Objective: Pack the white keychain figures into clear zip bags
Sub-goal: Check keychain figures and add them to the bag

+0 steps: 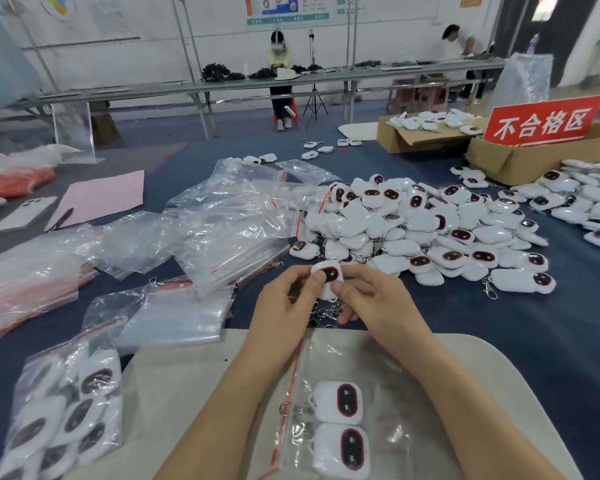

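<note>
White keychain figure (pixel 327 276) is pinched by left hand (pixel 284 299) and right hand (pixel 371 299), closed together on it, dark face up. Clear zip bag (pixel 388 393) is laid toward the body, between the forearms. Its red zip edge (pixel 293 382) is run along the left side; left hand is judged nearer the mouth.

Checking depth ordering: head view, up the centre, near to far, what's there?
Near first: clear zip bag holding two figures → white figure pinched by left hand and right hand → loose figure pile → scattered figures → seated person at far bench.
</note>
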